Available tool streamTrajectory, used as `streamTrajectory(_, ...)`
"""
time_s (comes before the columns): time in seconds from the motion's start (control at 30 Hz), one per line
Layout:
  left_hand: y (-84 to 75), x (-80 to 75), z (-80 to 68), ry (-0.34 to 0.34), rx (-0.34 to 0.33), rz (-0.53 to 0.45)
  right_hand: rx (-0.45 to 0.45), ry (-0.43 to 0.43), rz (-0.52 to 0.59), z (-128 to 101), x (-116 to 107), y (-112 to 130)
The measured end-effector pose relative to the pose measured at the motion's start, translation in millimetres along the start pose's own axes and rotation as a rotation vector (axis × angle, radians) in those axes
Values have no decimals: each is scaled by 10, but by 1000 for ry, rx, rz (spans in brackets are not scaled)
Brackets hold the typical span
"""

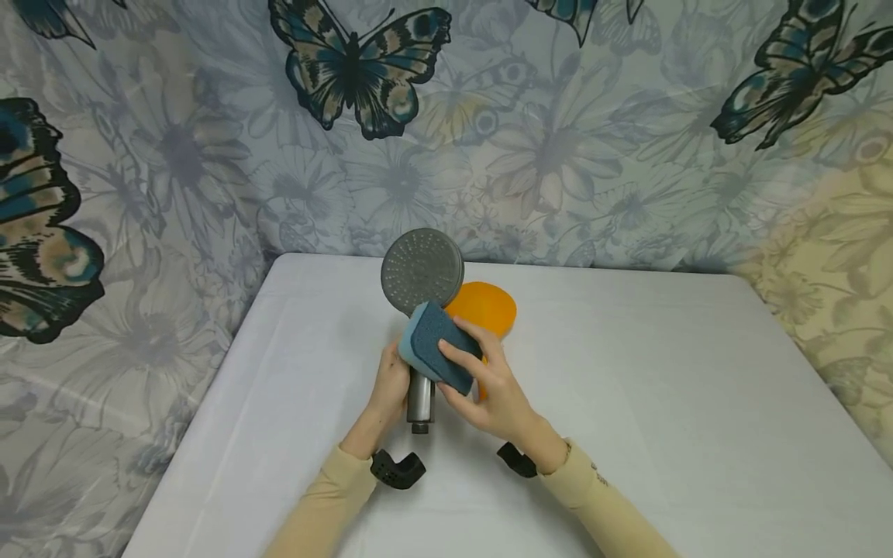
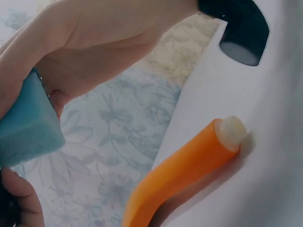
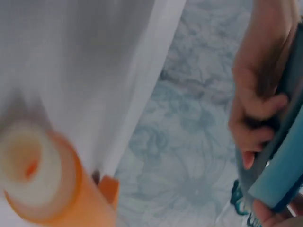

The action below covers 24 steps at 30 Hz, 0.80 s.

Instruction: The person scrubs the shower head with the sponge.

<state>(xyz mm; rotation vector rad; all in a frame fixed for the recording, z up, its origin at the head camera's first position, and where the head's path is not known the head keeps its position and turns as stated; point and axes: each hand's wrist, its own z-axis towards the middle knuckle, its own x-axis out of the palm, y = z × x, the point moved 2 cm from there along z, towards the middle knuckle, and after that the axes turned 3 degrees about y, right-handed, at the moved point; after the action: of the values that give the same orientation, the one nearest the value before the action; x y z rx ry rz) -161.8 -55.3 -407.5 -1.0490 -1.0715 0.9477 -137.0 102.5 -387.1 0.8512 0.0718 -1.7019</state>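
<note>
My left hand (image 1: 391, 381) grips the grey and chrome handle of a shower head (image 1: 422, 271), its round nozzle face turned up. A two-tone blue sponge (image 1: 443, 345) is pinched in my right hand (image 1: 491, 387), fingers spread on its darker side. The sponge overlaps the neck and upper handle in the head view. The right wrist view has the left fingers (image 3: 251, 118) curled round the handle, close beside the sponge (image 3: 281, 163). In the left wrist view the sponge's light side (image 2: 33, 125) shows under the right hand (image 2: 94, 52).
Behind the right hand lies an orange round-headed thing (image 1: 488, 306) with a bent handle (image 2: 184, 156) and a whitish open end (image 2: 232, 132), on the white-covered table (image 1: 663, 387). Butterfly-patterned cloth (image 1: 558, 155) rises behind the table. Each wrist wears a black mount (image 1: 398, 470).
</note>
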Motion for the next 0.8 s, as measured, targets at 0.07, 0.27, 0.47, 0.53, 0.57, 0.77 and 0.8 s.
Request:
streamTrajectory(0.07, -38, 10, -11, 3, -16, -25, -23, 18, 29, -34, 13, 52)
streamTrajectory(0.27, -364, 79, -48, 37, -32, -107, -145, 143, 152, -153, -3, 216)
streamTrajectory(0.47, -292, 96, -40, 70, 21, -152, -159, 90, 128, -137, 10, 140)
streamTrajectory(0.53, -219, 89, -37, 87, 63, -160, -119, 50, 100, -100, 7, 87)
streamTrajectory(0.57, -173, 88, -32, 88, 65, -157, -91, 26, 82, -79, 3, 57)
streamTrajectory(0.77, 27, 134, -14, 95, 9, -106, 13, -158, -35, 34, -13, -93)
streamTrajectory(0.8, 40, 145, -14, 102, 9, -109, 19, -184, -48, 53, -14, -106)
